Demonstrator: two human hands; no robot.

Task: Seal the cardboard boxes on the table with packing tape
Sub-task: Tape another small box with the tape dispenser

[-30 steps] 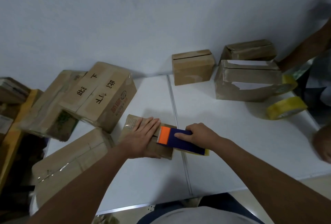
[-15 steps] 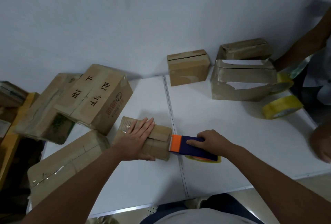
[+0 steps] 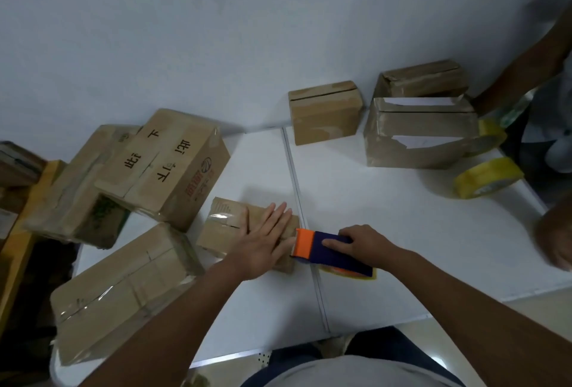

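Left hand (image 3: 263, 247) flat on small box (image 3: 235, 228) at desk (image 3: 387, 231) centre, right hand (image 3: 365, 242) fingers grasping tape dispenser (image 3: 328, 252) at box's right edge; light box may slide, wrinkling tape.

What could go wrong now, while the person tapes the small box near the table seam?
1. The left hand lies flat on the small box, fingertips right beside the dispenser; its orange end could catch them.
2. The right hand holds the dispenser at the box's right edge; a hard pull might slide the light box.
3. The yellow roll stands tilted near the table's right edge and might roll off.
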